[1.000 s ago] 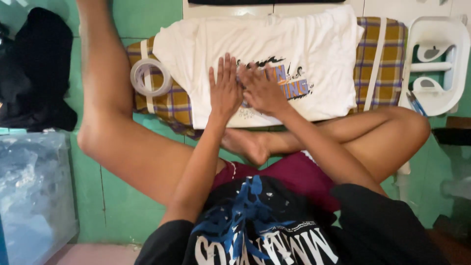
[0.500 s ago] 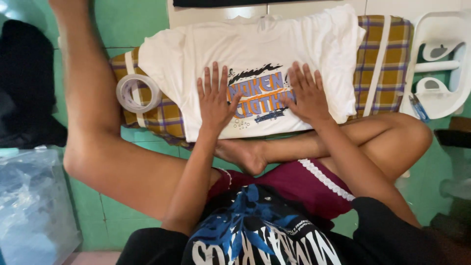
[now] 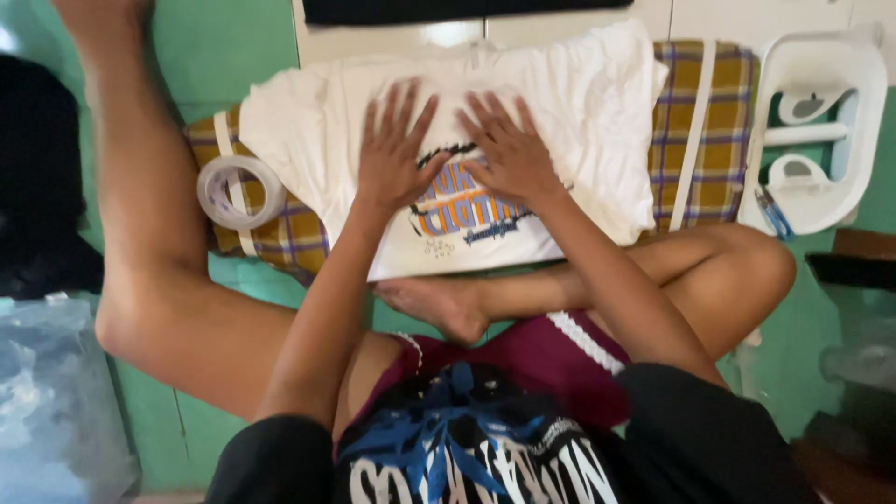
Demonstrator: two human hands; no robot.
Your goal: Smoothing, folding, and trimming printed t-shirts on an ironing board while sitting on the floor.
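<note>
Both forearms reach forward from the seated person's lap, and both hands lie flat, palms down, fingers spread and pointing away from the body. The left hand (image 3: pixel 394 154) and the right hand (image 3: pixel 507 149) sit close together but apart, each open and gripping nothing, pressed on the upper middle of a white printed t-shirt (image 3: pixel 579 112). The shirt lies spread face up across a yellow plaid padded board (image 3: pixel 719 140) on the green floor (image 3: pixel 252 37), its printed design showing between and just below the two palms. The shirt's hem lies near the person's bare foot (image 3: pixel 439 303). A roll of clear tape (image 3: pixel 241 191) rests on the board's left end, just beside the shirt's sleeve. A white plastic holder (image 3: pixel 821 121) lies beyond the board's right end.
</note>
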